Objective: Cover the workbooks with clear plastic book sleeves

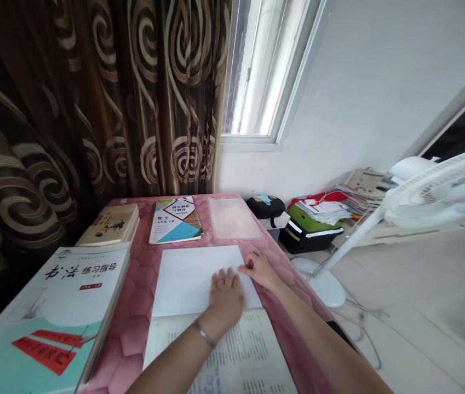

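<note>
1. Head view: a blank white sheet (187, 273) was laid on the pink padded cover (133, 312), mid-table, its near edge met by a printed page (257, 350).
2. The left hand (227, 298) was pressed palm-down on it, kinda blurry, fingers slightly spread. The right hand (260, 268) was curled at its right edge, thumb on the paper; whether any was pinched couldn't be told.
3. A math workbook (177, 219) and clear plastic cover (235, 218) were placed farther off, book stacks (72, 279) left.
</note>
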`<state>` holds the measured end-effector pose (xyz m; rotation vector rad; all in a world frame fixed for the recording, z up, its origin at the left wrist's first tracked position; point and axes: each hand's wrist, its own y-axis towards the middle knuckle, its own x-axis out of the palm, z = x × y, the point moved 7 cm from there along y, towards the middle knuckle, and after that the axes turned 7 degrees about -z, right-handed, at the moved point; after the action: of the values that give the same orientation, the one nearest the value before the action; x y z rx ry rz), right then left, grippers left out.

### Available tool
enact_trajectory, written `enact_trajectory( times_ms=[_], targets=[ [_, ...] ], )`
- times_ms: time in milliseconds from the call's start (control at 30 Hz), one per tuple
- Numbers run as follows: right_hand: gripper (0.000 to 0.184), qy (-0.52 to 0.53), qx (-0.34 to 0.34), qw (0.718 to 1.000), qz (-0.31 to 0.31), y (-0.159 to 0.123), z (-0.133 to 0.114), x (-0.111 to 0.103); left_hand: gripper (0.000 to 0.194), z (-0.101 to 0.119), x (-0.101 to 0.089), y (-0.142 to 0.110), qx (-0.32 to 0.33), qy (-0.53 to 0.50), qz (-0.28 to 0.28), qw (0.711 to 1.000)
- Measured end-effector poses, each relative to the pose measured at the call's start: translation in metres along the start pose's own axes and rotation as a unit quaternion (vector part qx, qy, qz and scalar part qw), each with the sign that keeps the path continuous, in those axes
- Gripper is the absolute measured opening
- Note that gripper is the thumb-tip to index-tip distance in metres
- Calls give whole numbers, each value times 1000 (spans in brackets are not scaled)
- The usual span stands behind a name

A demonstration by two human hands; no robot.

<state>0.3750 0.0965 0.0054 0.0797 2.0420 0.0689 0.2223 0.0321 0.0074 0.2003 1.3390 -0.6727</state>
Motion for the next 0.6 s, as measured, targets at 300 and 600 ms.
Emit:
enact_trajectory(
  times_ms=[300, 600],
  targets=[
    [36, -49, 125, 991, -23, 40, 12, -3, 62, 16, 5, 10, 33, -28, 48, 998],
    [40, -53, 162, 985, -23, 56, 9, -3, 62, 16, 8, 13, 24, -15, 52, 998]
  ],
)
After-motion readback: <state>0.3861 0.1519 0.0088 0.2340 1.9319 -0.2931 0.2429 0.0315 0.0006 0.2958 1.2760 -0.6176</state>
